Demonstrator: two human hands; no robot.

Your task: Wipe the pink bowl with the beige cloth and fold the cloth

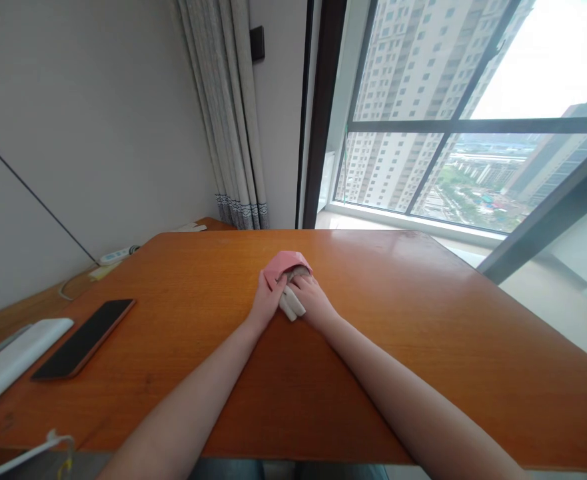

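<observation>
Left grip (265, 297) pinches a pink bowl (286, 261); right grip (317, 299), seemingly, a whitish cloth (292, 304). Hard pushing could dislodge the bowl.

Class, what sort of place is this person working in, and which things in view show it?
Probably a room in a high-rise home or office: there is a wooden table, a long curtain and a large window looking out on tall buildings from well above the ground.

A pink piece (288, 261) curves over a folded off-white wad (292, 305), probably cloth, midway across the brown table (423, 307).
</observation>
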